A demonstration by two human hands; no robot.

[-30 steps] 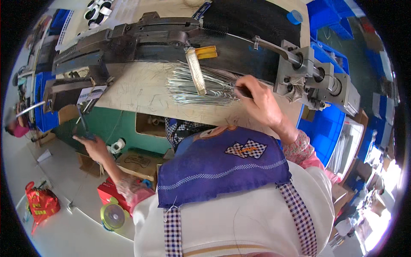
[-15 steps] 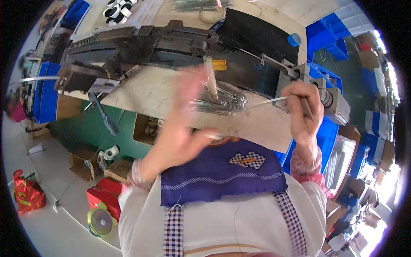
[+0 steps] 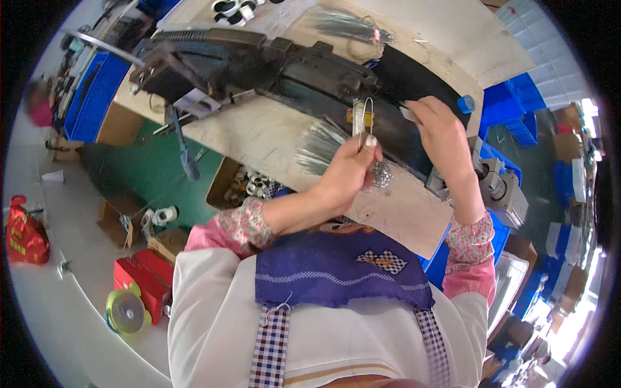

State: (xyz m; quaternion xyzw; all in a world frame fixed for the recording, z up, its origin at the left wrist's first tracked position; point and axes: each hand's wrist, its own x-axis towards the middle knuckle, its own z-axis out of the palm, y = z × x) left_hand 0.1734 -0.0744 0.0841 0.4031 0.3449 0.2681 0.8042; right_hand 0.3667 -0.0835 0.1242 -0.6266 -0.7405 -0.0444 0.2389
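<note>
My left hand (image 3: 349, 174) is closed in a pinch above the pale bench board (image 3: 239, 132). From its fingertips a thin bent wire loop (image 3: 370, 107) stands up, next to an upright worn metal bar (image 3: 358, 119) with a yellow piece beside it. Under and beside this hand lies a bundle of thin metal wires (image 3: 318, 150), its looped ends showing past the fingers. My right hand (image 3: 443, 132) is over the dark machine bed, fingers closed; a small pale flat tip (image 3: 409, 114) sticks out at the fingertips, and the rest is hidden.
A long dark metal machine (image 3: 278, 68) crosses the bench, with a grey lever (image 3: 186, 155) at its left. Grey metal cylinders (image 3: 501, 187) stand by my right forearm. Behind are another wire bundle (image 3: 349, 26), a blue tape roll (image 3: 466, 104) and blue bins (image 3: 511, 103). A cardboard box (image 3: 223, 184) sits below.
My left hand, open and blurred before, has moved right and now pinches a bent wire. My right hand has moved up and left, away from the metal cylinders. The whole view has turned slightly.
</note>
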